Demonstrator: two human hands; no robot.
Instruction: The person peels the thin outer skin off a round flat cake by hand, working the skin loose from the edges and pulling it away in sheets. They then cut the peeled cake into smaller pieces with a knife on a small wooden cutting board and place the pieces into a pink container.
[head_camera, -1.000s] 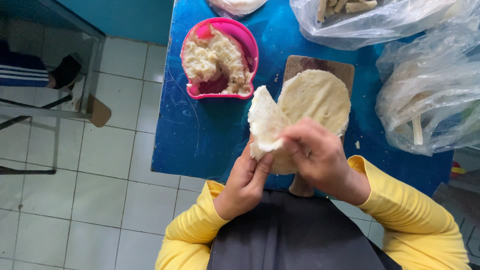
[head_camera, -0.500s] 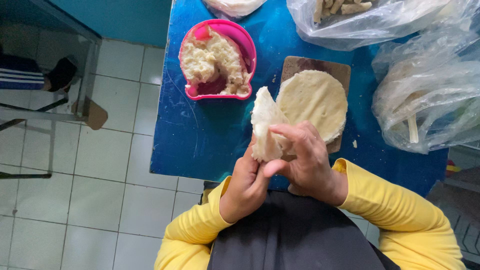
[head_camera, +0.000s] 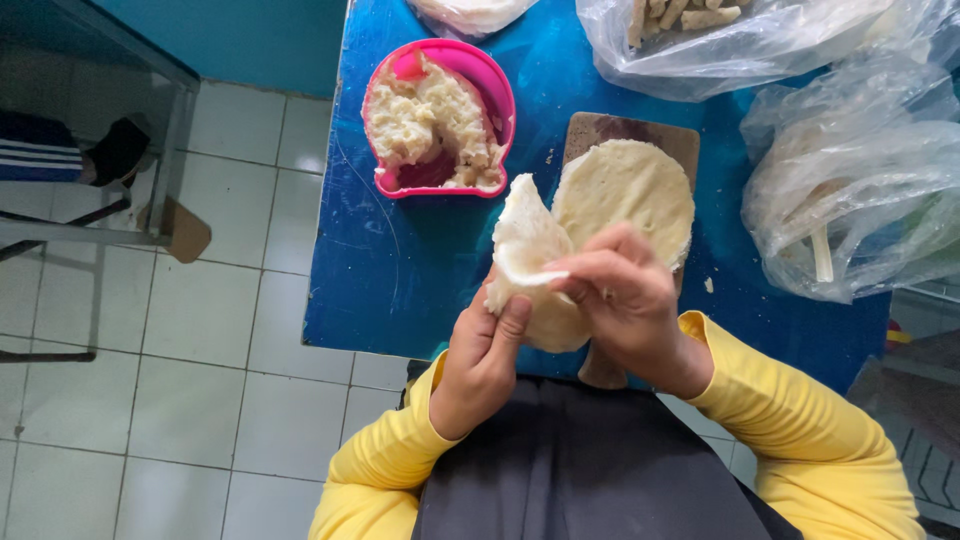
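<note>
Dough wrapper (head_camera: 528, 262), pale and thin, sits pinched between my two hands just above the near edge of the blue bench (head_camera: 400, 270). My left hand (head_camera: 482, 362) closes on its lower left margin, thumb pressed up against the sheet; my right hand (head_camera: 622, 300) comes over from the right, its fingers (head_camera: 590, 268) curled together onto the fold at mid-height. Both grips are therefore clamped on the same piece, the right one higher and slightly farther from me. The wrapper's long axis runs near-to-far, from the bulge by my left thumb to the free, cupped flap that rises away from both grips, toward the far left. Just beyond the right hand, and partly hidden by it, a flat round of dough (head_camera: 625, 195) lies on a wooden board (head_camera: 610, 130); whether the held piece touches this round I cannot tell. Farther out and to the left stands a pink bowl (head_camera: 495, 90) holding a lumpy pale filling (head_camera: 430, 125), nearer to the left hand, with open bench between bowl and wrapper. To the right, clear plastic bags (head_camera: 850, 190) crowd the bench edge, well apart from the grips. Beyond the bench, at far left, a metal frame (head_camera: 150, 235) stands on the tiled floor (head_camera: 200, 420).
</note>
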